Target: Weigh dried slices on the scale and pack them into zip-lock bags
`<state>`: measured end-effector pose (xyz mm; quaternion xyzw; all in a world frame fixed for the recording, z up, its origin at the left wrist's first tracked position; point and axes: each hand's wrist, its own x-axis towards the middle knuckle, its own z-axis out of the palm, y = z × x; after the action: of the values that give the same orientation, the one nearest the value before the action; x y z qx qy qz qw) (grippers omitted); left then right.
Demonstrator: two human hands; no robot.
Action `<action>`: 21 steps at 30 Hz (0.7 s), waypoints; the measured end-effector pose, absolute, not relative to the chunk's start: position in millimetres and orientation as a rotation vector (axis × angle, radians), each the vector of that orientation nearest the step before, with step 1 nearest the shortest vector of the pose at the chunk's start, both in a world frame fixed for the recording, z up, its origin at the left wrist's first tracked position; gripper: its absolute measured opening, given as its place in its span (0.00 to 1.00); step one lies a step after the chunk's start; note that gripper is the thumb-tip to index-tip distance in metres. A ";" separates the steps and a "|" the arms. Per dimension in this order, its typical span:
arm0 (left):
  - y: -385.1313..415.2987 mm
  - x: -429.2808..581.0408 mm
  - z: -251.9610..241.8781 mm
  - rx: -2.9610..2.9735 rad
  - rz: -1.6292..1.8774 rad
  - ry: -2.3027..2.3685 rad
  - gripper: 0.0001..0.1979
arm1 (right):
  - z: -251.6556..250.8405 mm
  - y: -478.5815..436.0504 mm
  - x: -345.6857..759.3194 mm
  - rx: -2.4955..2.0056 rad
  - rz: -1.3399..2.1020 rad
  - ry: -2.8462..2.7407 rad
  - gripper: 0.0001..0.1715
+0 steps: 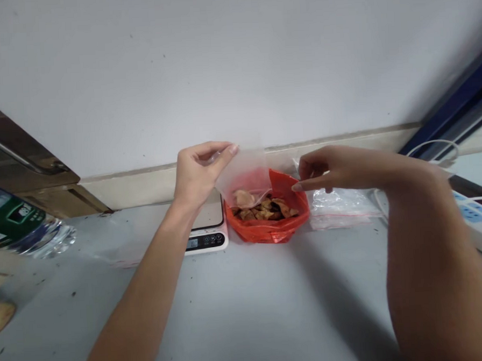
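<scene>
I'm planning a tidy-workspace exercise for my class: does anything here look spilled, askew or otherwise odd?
Yes: small dark crumbs lie scattered on the grey tabletop, several at the left. They look odd because they sit loose, outside the open red plastic bag of irregular brown pieces; whether they came from it cannot be told.
</scene>
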<state>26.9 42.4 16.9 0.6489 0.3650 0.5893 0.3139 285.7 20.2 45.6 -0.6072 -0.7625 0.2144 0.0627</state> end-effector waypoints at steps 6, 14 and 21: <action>33.7 38.1 23.2 1.802 1.685 0.821 0.02 | 47.8 18.0 265.8 -1.737 0.632 -2.258 0.30; 36.8 28.5 22.5 1.699 1.688 0.714 0.02 | 38.8 26.9 261.7 -1.494 0.709 -2.309 0.19; 32.5 28.6 27.2 1.572 1.706 0.998 0.03 | 39.5 24.4 247.5 -1.447 0.669 -2.170 0.19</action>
<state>28.6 32.5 27.2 0.5931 0.3767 0.6438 0.3032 247.5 24.4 39.5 -0.5239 -0.7857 0.2421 0.2227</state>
